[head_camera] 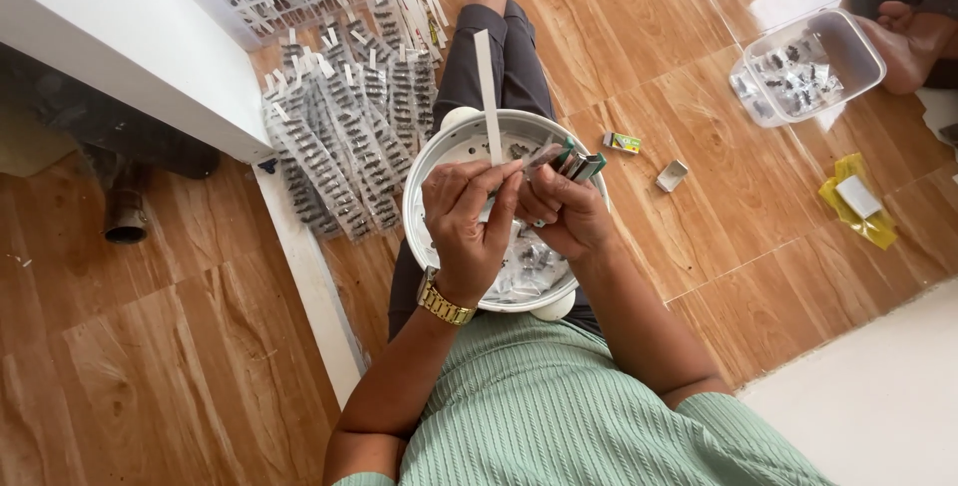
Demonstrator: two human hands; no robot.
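Beside your right knee lie a small green-and-yellow box (621,142), an open grey one (672,176), and, further right, a yellow packet (856,209)

There is one view only, from the camera on my head, so no second view shares any of the scene. It faces almost straight down over my chest and lap, and my green ribbed top fills the near bottom edge. My left hand (467,219) and right hand (561,209) sit close below the lens, near the middle, over the white bowl (431,159) on my lap. The wooden floor (150,346) spreads left and right, and my legs stretch away to the far top.
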